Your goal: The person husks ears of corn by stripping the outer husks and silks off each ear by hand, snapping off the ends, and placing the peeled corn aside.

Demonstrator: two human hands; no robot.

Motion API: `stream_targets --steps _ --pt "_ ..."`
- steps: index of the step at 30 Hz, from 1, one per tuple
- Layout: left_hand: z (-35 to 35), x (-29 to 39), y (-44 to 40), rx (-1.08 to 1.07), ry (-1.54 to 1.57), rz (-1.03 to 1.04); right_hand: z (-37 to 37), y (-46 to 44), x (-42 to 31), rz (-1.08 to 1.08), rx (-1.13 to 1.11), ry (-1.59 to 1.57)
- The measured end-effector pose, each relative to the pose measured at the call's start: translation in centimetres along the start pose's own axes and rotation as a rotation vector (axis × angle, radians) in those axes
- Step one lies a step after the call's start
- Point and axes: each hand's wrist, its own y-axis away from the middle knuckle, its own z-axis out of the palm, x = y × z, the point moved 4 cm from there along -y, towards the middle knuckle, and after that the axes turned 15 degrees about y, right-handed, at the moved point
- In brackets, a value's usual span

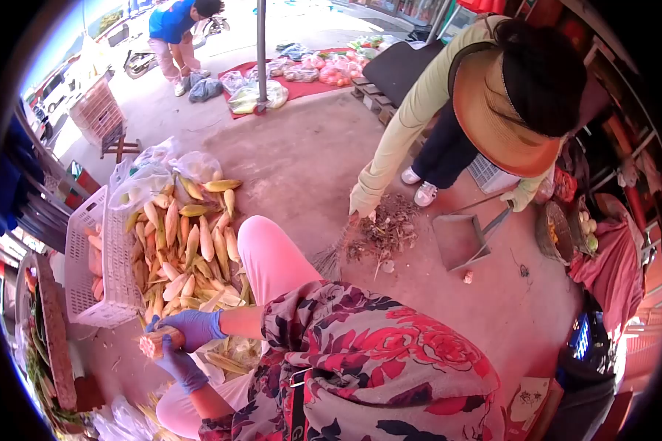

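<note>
Both my hands wear blue gloves and are closed around an ear of corn (152,344), its blunt pale end facing left. My right hand (193,327) grips it from above in the view. From below, my left hand (180,367) wraps the same ear. Just beyond them spreads a heap of corn ears (198,242), some in yellow-green husks. A white plastic crate (118,294) with several ears inside stands left of the heap. Loose husks (228,356) lie between my knees.
A person in a straw visor (485,110) bends at the right with a broom (332,259) and a dustpan (460,242) by swept debris (386,231). Clear plastic bags (198,165) rest behind the corn. A metal pole (262,59) rises near bagged goods (301,70); another person (173,33) stoops behind.
</note>
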Motion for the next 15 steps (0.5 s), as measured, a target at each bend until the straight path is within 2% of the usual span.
stream_targets --steps 1,2,5,6,9,11,12,13,14,15 --pt "-1.1 -0.3 -0.4 0.030 0.118 -0.076 0.7 0.2 1.1 0.117 -0.158 0.017" --pt "-1.4 -0.6 -1.0 -0.013 0.154 -0.104 -2.0 1.3 0.1 0.197 -0.294 0.003" --pt "-2.5 0.1 -2.6 -0.081 0.215 -0.173 0.1 1.1 3.2 0.237 -0.430 -0.200" --pt "-2.3 0.5 -3.2 -0.087 0.223 -0.194 -0.2 1.3 3.1 0.216 -0.376 -0.373" --pt "-1.7 -0.4 -5.0 -0.120 0.340 -0.238 -1.1 1.5 3.7 0.450 -0.419 -0.157" --pt "-1.4 -1.3 -6.3 -0.058 0.313 -0.207 -0.3 1.5 4.2 0.549 -0.230 -0.070" --pt "-1.4 -2.3 -6.7 0.121 0.250 -0.267 0.3 1.6 4.3 0.591 -0.144 -0.024" --pt "1.7 -2.2 -5.8 0.063 0.218 -0.220 0.2 1.5 4.5 0.625 -0.062 0.029" --pt "2.9 -2.7 -5.1 0.107 0.095 -0.205 -2.6 2.1 2.1 0.670 0.042 0.013" --pt "3.1 -3.2 -4.8 0.154 -0.026 -0.192 -2.3 2.0 2.5 0.647 0.025 0.072"
